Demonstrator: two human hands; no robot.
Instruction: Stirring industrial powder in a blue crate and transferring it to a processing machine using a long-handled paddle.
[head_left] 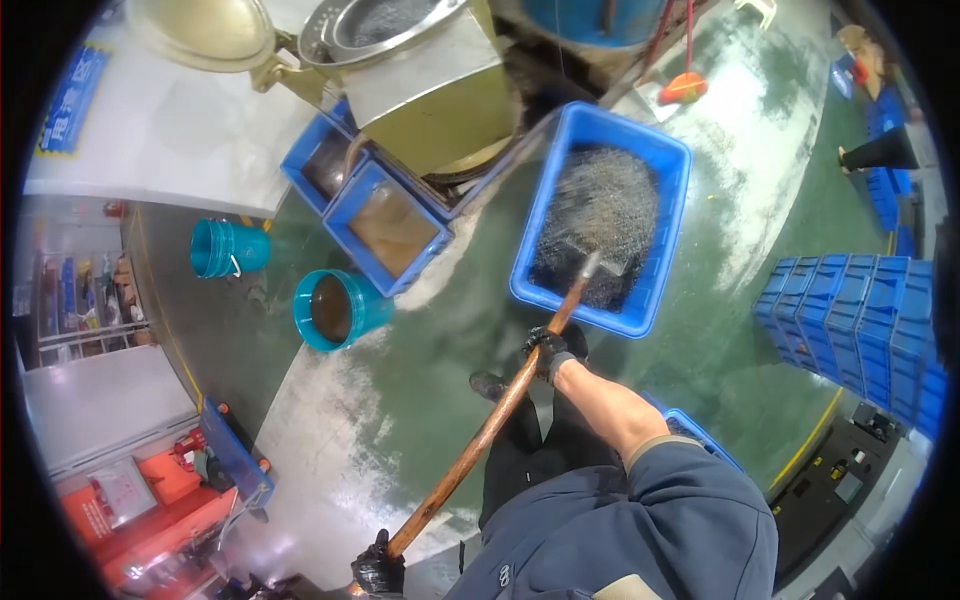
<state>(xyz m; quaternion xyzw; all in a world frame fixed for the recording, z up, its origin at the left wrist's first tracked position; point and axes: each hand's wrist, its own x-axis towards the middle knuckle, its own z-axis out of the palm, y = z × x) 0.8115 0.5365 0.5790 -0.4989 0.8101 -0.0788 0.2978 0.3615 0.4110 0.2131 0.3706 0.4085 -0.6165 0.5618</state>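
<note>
both hands [548,352] grip shovel [500,400] | blade in blue crate [660,160]

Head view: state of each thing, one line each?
Blue crate: on the floor, open-topped, holding dark metal shavings.
Shovel: blade down in the crate's shavings, handle slanting back to the person.
Right hand: gloved, gripping the handle mid-shaft.
Left hand: gloved, gripping the handle's end.
Teal bucket: upright, dark liquid inside.
Second teal bucket: lying on its side.
Stacked blue crates: piled, untouched.

We see bright, even overhead light glaring white off the wet green floor [740,130] (edges bend, rim vignettes black).
</note>
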